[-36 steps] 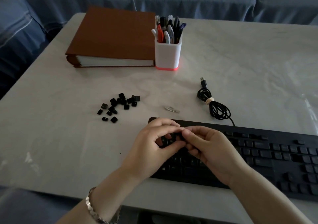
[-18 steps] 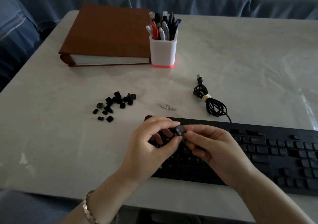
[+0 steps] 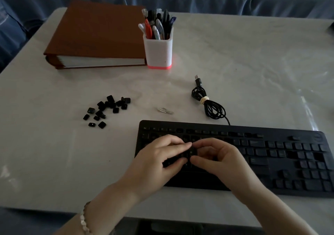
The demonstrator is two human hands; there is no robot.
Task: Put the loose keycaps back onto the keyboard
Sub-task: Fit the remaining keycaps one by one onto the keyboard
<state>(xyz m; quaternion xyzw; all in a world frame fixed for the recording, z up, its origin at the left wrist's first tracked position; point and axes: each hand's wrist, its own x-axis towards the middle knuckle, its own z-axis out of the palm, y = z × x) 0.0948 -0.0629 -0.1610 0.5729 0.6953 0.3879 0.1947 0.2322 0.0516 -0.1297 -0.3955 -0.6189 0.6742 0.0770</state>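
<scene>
The black keyboard (image 3: pixel 282 150) lies along the table's front right, with several gaps where keycaps are off. Several loose black keycaps (image 3: pixel 108 108) sit in a scattered pile to its upper left. Both hands hover low over the keyboard's left letter area. My left hand (image 3: pixel 159 160) and my right hand (image 3: pixel 222 160) have curled fingers, and their index tips and thumbs meet round one small keycap (image 3: pixel 190 151) held down at the key rows. That keycap is hard to tell apart from the dark keys under it.
The keyboard's coiled USB cable (image 3: pixel 207 103) lies behind it. A small metal clip-like tool (image 3: pixel 165 110) rests between pile and cable. A brown binder (image 3: pixel 97 36) and a white pen holder (image 3: pixel 158 48) stand at the back. Blue sofa cushions surround the table.
Both hands have dropped from just above the keyboard's top edge down onto the letter rows, bringing the pinched keycap with them. The loose pile has not moved.
</scene>
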